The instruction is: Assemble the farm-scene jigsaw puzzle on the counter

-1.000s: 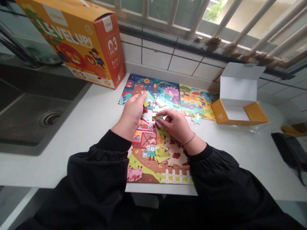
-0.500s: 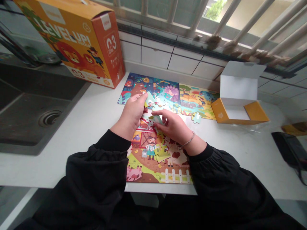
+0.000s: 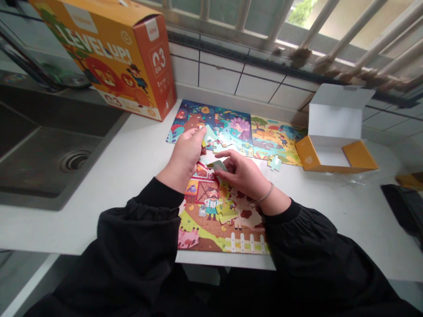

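A farm jigsaw puzzle (image 3: 218,220) lies on the white counter (image 3: 132,167) in front of me. My left hand (image 3: 185,156) holds a pale green puzzle piece (image 3: 207,134) up above the puzzle's top edge. Beside it, my right hand (image 3: 243,174) pinches another puzzle piece (image 3: 216,166) over the red barn part. Two finished puzzles lie behind: a blue one (image 3: 224,125) and a yellow savanna one (image 3: 271,138). One loose piece (image 3: 275,163) rests at the savanna puzzle's near edge.
A large orange puzzle box (image 3: 109,53) stands at the back left. A small open orange-and-white box (image 3: 333,141) sits at the right. A dark sink (image 3: 49,149) is at the left, a dark object (image 3: 405,207) at the far right edge.
My right hand has drawn its piece slightly nearer to me over the barn. The left hand keeps its piece raised; the view shifted a little.
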A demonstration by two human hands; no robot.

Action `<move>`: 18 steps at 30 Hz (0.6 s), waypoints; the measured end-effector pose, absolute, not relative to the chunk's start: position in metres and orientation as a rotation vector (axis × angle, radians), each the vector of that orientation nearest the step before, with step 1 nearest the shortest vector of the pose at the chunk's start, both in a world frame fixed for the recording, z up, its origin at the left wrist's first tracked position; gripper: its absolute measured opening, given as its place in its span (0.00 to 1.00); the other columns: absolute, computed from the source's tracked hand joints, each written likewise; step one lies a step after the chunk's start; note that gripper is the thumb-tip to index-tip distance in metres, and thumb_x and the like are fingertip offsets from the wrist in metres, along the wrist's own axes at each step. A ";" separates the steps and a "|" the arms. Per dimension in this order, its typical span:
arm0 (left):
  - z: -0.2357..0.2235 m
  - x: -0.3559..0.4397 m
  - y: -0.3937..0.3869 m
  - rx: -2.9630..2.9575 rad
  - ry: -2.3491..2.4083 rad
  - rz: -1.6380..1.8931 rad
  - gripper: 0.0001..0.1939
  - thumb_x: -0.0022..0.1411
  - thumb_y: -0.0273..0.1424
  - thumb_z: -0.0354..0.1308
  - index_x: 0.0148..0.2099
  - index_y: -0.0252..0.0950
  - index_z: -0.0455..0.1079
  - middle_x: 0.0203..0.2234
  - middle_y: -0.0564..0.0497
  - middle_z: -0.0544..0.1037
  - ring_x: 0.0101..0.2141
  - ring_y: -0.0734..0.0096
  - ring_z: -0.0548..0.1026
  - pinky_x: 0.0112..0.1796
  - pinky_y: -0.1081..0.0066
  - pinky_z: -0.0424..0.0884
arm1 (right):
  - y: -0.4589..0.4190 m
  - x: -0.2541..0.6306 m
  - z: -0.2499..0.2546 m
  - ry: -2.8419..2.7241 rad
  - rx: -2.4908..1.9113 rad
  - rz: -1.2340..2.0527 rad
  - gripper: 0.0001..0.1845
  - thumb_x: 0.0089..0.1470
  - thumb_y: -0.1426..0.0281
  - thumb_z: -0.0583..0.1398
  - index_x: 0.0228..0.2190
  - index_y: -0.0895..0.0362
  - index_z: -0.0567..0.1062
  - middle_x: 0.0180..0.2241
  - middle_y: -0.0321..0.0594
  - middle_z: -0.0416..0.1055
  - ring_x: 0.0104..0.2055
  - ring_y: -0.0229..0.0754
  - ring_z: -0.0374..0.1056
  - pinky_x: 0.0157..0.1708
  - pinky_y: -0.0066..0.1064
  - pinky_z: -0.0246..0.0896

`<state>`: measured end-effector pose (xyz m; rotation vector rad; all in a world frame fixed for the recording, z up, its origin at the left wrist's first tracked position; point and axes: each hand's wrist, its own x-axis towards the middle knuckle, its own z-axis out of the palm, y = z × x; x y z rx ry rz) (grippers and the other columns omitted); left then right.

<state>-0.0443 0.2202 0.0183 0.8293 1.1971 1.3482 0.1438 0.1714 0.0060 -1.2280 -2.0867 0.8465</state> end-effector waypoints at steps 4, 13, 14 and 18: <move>0.015 -0.045 0.221 0.859 1.191 1.365 0.13 0.70 0.37 0.61 0.35 0.38 0.65 0.25 0.55 0.68 0.20 0.79 0.66 0.21 0.77 0.62 | 0.171 0.144 0.007 -2.119 -1.186 0.821 0.10 0.63 0.62 0.69 0.43 0.54 0.81 0.28 0.31 0.72 0.28 0.35 0.61 0.31 0.32 0.58; 0.021 -0.045 0.217 0.855 1.176 1.350 0.12 0.72 0.36 0.60 0.35 0.38 0.65 0.26 0.55 0.66 0.22 0.78 0.66 0.24 0.76 0.65 | 0.173 0.144 0.000 -1.981 -1.178 0.893 0.17 0.67 0.57 0.66 0.53 0.50 0.82 0.42 0.39 0.84 0.37 0.42 0.74 0.40 0.38 0.68; 0.022 -0.045 0.216 0.832 1.160 1.339 0.12 0.71 0.36 0.61 0.36 0.38 0.66 0.26 0.55 0.67 0.23 0.77 0.67 0.25 0.76 0.65 | 0.173 0.144 0.000 -1.976 -1.166 0.892 0.17 0.69 0.57 0.64 0.54 0.50 0.81 0.43 0.40 0.84 0.39 0.44 0.75 0.42 0.39 0.69; 0.024 -0.044 0.213 0.806 1.021 1.213 0.09 0.69 0.36 0.65 0.40 0.35 0.71 0.32 0.51 0.74 0.29 0.75 0.73 0.31 0.74 0.72 | 0.176 0.145 -0.001 -1.888 -1.143 0.884 0.17 0.71 0.58 0.61 0.56 0.50 0.77 0.40 0.40 0.82 0.40 0.43 0.76 0.42 0.39 0.69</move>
